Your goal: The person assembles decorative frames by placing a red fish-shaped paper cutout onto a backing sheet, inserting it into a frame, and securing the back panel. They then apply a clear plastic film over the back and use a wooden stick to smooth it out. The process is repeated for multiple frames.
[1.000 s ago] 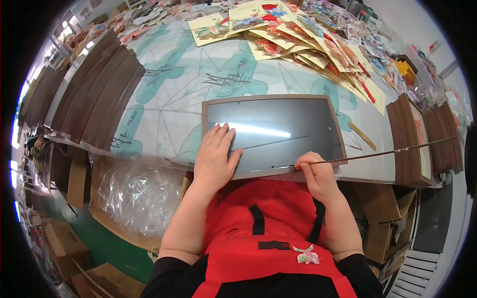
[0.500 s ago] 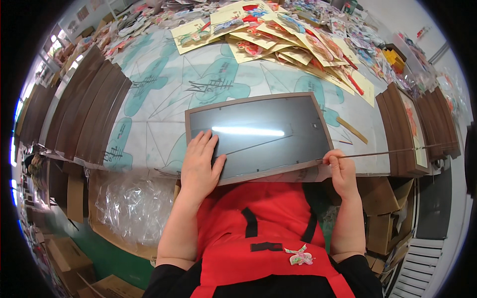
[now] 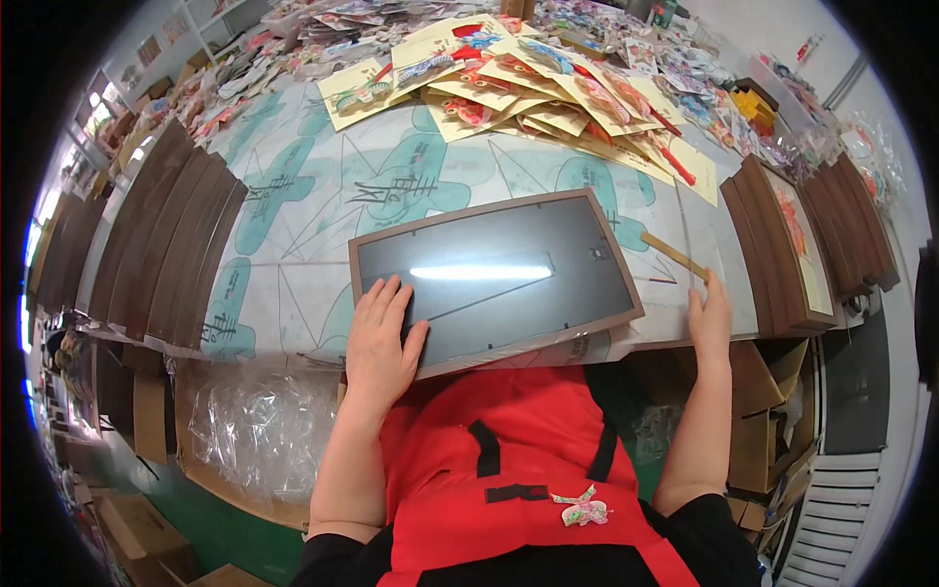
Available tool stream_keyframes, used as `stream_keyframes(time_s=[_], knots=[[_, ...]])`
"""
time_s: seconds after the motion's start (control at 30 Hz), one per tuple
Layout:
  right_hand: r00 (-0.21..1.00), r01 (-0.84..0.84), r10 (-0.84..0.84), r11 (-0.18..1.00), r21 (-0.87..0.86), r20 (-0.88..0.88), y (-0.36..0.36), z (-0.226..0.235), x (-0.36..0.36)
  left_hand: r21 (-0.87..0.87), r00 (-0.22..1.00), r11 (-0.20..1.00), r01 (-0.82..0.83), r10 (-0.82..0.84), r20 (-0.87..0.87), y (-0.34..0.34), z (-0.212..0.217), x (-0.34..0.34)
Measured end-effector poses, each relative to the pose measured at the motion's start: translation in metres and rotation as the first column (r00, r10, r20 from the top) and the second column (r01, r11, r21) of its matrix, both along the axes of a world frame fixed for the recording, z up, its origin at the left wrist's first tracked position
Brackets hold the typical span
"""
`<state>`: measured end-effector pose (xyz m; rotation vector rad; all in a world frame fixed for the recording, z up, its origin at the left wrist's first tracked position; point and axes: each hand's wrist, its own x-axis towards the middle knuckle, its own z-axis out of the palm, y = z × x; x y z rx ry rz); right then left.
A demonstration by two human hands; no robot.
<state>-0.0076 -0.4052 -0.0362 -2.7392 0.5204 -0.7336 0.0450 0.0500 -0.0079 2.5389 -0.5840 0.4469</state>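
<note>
Broadly, the tabletop (image 3: 313,298), printed with teal shapes and dark characters, spreads across the scene, with room between the picture frame (image 3: 499,313) and the right stack of frames (image 3: 773,249). That picture frame lies aslant, dark back up, at the tabletop's near edge. The left hand (image 3: 381,338) rests on its left near part, palm down (the grip spread flat). The right hand (image 3: 712,311) points far, fingertips at a wooden strip's (image 3: 673,254) near end; I cannot tell whether its grip is closed.
</note>
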Motion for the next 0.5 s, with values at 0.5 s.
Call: stream_keyframes(time_s=[0.5], knots=[[0.719, -0.695, 0.693, 0.714, -0.082, -0.061, 0.171, 0.038, 0.005, 0.047, 1.0, 0.999, 0.026, -0.026, 0.016, -0.001, 0.002, 0.0]])
